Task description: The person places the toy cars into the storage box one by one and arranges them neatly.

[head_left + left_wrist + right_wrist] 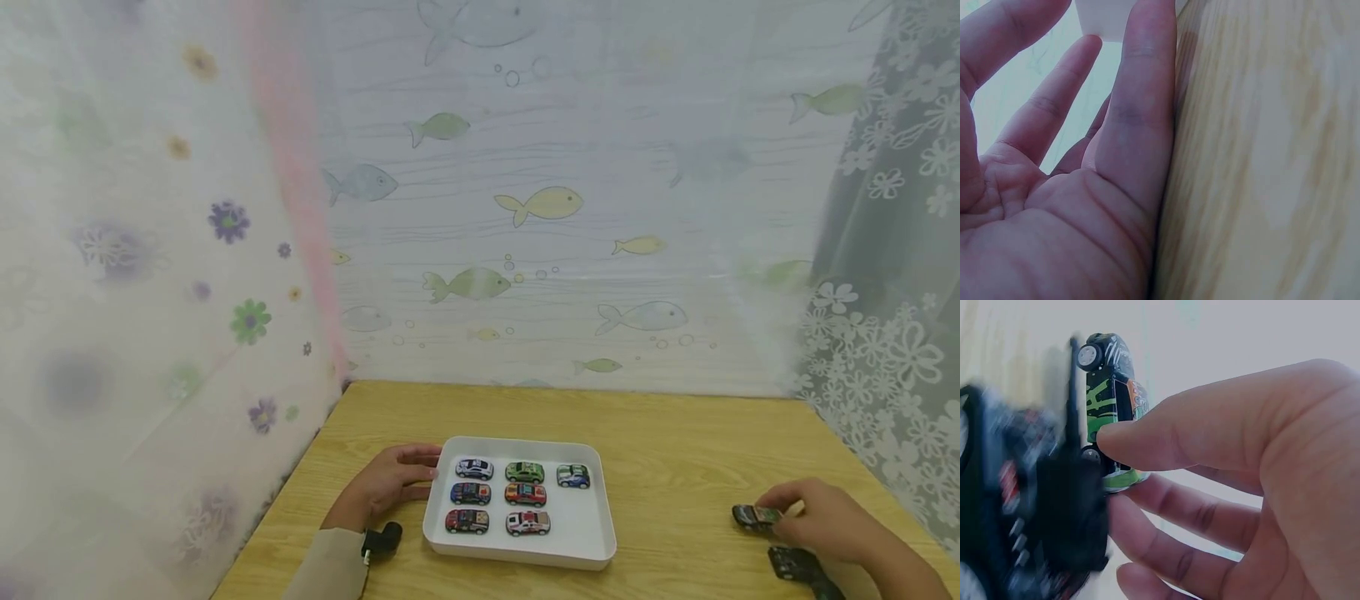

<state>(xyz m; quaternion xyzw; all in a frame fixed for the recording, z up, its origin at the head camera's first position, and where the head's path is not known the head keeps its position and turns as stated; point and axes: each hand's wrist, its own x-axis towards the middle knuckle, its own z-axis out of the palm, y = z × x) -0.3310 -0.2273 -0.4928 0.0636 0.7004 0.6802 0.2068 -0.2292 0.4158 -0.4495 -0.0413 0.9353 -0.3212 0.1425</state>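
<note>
Pinched between thumb and fingers of the right hand [825, 517] at the table's [675, 433] right edge, the toy car [753, 517], judged light, rigid and rollable, is best held by its 2 sides.

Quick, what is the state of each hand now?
Left hand: open, fingers straight, touching the white tray.
Right hand: holding a black and green toy car between thumb and fingers.

No readable text; toy car [1112, 406] markings illegible
</note>
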